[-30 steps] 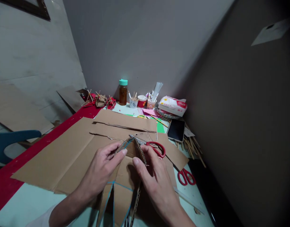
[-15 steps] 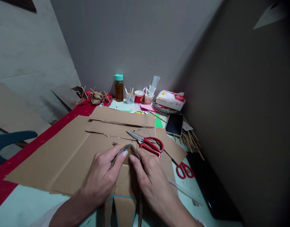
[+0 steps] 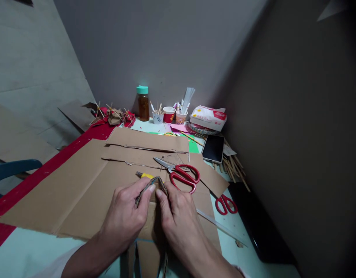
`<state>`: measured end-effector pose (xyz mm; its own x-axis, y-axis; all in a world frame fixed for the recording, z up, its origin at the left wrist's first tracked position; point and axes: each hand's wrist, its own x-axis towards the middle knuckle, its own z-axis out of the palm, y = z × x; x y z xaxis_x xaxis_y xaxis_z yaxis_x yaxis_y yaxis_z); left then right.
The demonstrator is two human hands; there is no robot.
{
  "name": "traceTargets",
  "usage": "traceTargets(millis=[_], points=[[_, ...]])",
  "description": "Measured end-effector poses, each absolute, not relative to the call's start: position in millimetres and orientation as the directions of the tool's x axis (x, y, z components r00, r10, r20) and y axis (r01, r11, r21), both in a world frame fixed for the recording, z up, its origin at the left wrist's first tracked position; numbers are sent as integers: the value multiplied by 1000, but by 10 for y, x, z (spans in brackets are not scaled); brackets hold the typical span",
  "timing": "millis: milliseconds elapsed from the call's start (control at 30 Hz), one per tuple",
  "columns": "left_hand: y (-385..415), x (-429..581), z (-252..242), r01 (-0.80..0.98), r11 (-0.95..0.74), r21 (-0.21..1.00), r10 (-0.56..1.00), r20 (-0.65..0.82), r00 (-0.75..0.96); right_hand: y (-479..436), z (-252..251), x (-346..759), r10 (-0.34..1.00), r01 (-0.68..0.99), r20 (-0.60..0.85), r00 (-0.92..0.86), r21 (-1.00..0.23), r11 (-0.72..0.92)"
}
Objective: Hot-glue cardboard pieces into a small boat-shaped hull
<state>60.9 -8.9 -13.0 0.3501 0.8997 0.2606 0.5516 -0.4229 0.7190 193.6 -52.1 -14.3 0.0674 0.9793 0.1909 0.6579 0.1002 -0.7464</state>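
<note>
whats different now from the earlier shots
The right hand has closed in on the left hand, and the cardboard piece between them looks narrower at its folded end. It also sits lower against the red scissors beyond it, uncovering more of them and a yellow tool. Both hands kept hold; scissors, phone and bottle stayed put.

head camera | forward and down over table (image 3: 35, 247) | hands (image 3: 127, 210) near | wall (image 3: 154, 46) beyond
</note>
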Motion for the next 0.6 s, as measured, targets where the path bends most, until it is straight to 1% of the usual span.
traceTargets(millis=[100, 167, 267, 367, 433, 600], points=[[-57, 604, -129, 537, -397, 744, 904, 214, 371, -516, -116, 1965, 994, 647, 105, 40, -760, 54], [-34, 576, -111, 517, -387, 763, 898, 186, 398, -517, -96, 1992, 995, 653, 95, 39, -756, 47], [-1, 504, -63, 414, -329, 849, 899, 147, 413, -523, -65, 2031, 996, 677, 81, 45, -735, 29], [38, 451, -7, 291, -237, 927, 929, 129, 347, -526, -38, 2060, 997, 693, 60, 48, -721, 10], [65, 455, 18, 289, -259, 921, 935, 165, 313, -527, -27, 2072, 998, 700, 45, 42, -714, 2], [72, 542, 2, 379, -339, 861, 930, 246, 273, -536, -7, 2071, 1000, 725, 19, 19, -689, -1]])
